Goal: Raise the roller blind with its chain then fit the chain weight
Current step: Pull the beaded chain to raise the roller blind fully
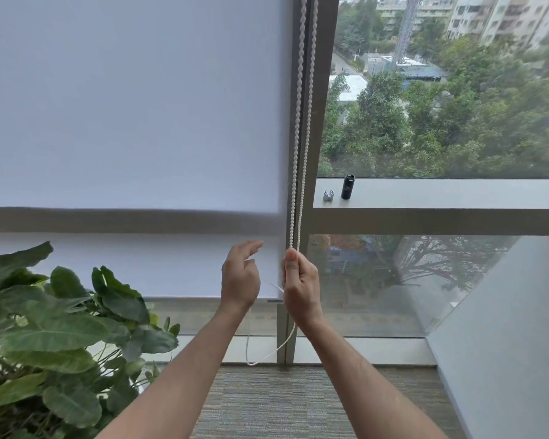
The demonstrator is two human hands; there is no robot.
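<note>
A white roller blind (133,122) covers the left window, and its bottom edge hangs a little above the low sill. The white bead chain (299,128) runs down the grey window post as two strands. My right hand (298,285) grips the chain just below the crossbar, and the chain's loop trails down to the floor edge (254,362). My left hand (240,277) is raised beside it with fingers relaxed, holding nothing. A black cylindrical chain weight (348,186) stands upright on the ledge to the right, with a small grey clip (328,196) beside it.
A large leafy plant (54,327) fills the lower left, close to my left arm. The grey window ledge (441,193) runs right from the post. A white wall (514,327) closes the right side. Grey carpet lies below.
</note>
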